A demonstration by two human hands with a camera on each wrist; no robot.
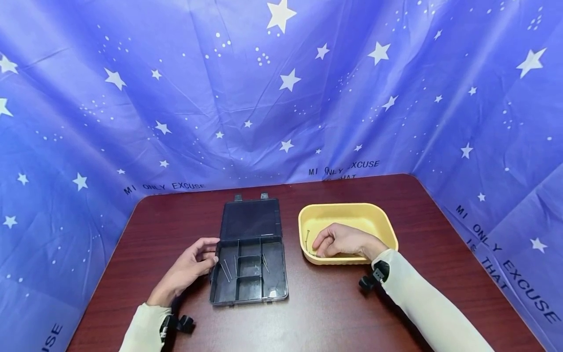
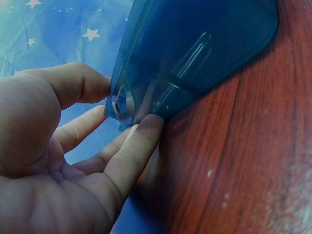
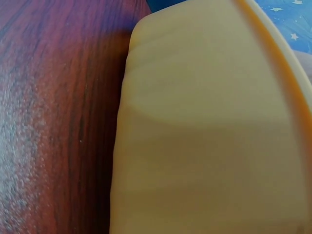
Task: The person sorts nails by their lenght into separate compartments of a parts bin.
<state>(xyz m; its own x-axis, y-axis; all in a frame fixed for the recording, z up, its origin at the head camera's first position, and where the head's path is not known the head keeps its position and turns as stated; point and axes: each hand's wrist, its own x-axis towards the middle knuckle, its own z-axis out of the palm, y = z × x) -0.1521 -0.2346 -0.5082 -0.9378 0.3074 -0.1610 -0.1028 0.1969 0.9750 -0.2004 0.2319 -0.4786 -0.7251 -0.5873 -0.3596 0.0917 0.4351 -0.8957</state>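
A dark translucent compartment box [image 1: 250, 293] lies with its lid [image 1: 250, 218] folded back on the table. My left hand [image 1: 190, 266] grips its left edge, thumb and fingers on either side in the left wrist view. Thin metal nails [image 1: 227, 270] lie in its left compartment, with others near the dividers. To the right, my right hand [image 1: 345, 240] reaches down inside a yellow plastic bin [image 1: 347, 209], fingers bent toward the floor near its front left corner. A nail [image 1: 307, 235] leans by the bin's left wall. I cannot tell whether the right fingertips hold anything.
The dark red wooden table [image 1: 316, 313] carries both containers, the bin a short gap to the right of the box. Blue star-printed cloth [image 1: 246, 107] hangs behind and along both sides. In the right wrist view, the bin's outer wall [image 3: 209, 122] blocks sight of the hand's fingers.
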